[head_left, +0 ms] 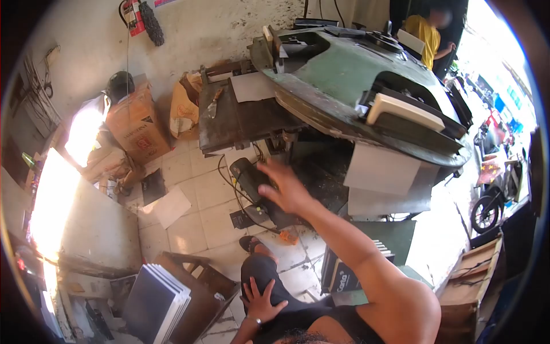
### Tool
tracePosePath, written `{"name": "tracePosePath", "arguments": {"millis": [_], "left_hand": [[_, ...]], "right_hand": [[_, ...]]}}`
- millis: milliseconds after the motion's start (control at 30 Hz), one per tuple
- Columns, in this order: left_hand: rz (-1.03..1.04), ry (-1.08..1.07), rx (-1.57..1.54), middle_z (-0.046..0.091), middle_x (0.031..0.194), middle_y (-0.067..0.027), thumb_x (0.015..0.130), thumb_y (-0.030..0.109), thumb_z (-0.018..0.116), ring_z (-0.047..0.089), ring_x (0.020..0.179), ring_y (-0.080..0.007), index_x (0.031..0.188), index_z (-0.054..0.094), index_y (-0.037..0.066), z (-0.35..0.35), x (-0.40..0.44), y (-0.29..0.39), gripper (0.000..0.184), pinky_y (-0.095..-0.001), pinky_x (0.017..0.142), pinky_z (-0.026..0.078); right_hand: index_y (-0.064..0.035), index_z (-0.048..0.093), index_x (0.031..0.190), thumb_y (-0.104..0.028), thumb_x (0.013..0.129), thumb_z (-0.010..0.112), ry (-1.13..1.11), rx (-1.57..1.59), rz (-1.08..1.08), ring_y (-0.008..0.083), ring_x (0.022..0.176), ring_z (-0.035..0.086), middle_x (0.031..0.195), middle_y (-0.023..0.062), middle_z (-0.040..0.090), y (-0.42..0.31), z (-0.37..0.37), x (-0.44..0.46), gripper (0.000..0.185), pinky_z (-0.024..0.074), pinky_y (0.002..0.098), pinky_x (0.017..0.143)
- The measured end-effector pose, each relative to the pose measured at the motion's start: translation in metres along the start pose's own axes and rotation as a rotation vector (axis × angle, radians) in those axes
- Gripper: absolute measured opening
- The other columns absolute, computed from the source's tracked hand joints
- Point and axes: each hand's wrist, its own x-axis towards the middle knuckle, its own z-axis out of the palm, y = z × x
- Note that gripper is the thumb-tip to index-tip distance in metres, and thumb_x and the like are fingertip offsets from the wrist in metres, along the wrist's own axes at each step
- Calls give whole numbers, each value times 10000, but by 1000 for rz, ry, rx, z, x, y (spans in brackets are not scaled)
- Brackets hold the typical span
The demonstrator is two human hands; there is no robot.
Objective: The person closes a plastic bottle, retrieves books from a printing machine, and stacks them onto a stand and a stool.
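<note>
My right hand is stretched forward with its fingers spread and holds nothing. It appears over a dark cylinder-shaped device with a cable, low beside the machine; I cannot tell whether they touch. My left hand lies flat on my thigh, fingers apart. Ahead stands a large green machine with a rounded top and cut-out openings. A cream-coloured block sits at its near edge. On the dark metal side table lies a scraper-like tool with a wooden handle.
A cardboard box and a paper bag stand by the wall. Bound stacks rest at lower left, near a brown chair. A Carta-marked box is beside me. A person in yellow stands behind the machine.
</note>
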Motion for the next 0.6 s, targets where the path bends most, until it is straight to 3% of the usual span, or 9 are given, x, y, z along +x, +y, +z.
{"name": "tracePosePath", "arguments": {"millis": [167, 267, 367, 433, 600], "left_hand": [[-8, 49, 65, -111, 1706, -241, 737, 753, 734, -86, 1540, -553, 1592, 338, 391, 4, -5, 4, 1009, -796, 1136, 107], [-6, 81, 95, -84, 1714, -229, 741, 729, 751, -55, 1547, -541, 1593, 347, 376, 3, -10, 6, 1006, -766, 1162, 124], [82, 175, 44, -31, 1717, -231, 760, 662, 784, 14, 1544, -547, 1592, 365, 343, 13, -8, -3, 984, -695, 1202, 171], [148, 213, 48, 6, 1718, -220, 798, 607, 782, 63, 1550, -522, 1599, 351, 333, 9, -17, 2, 950, -643, 1219, 209], [211, 253, 151, 66, 1718, -197, 842, 567, 757, 127, 1553, -482, 1610, 328, 312, 14, -26, 10, 916, -636, 1213, 232]], "right_hand": [[-119, 516, 1493, -420, 945, 708, -300, -54, -53, 432, 1411, 449, 1539, 246, 460, -25, -25, -165, 654, 384, 500, 1159], [-128, 527, 1483, -341, 933, 724, -365, 38, 194, 410, 1405, 465, 1516, 215, 504, -57, -63, -245, 623, 398, 486, 1157], [-120, 541, 1466, -352, 930, 726, -444, -72, 319, 409, 1376, 496, 1498, 216, 521, -69, -77, -320, 613, 410, 470, 1151], [-82, 545, 1452, -439, 924, 710, -382, -126, 309, 392, 1330, 538, 1462, 211, 546, -62, -68, -374, 659, 431, 476, 1120], [-76, 607, 1362, -470, 911, 712, -164, -262, 331, 336, 1246, 600, 1327, 159, 644, -71, -45, -437, 608, 477, 442, 1049]]}}
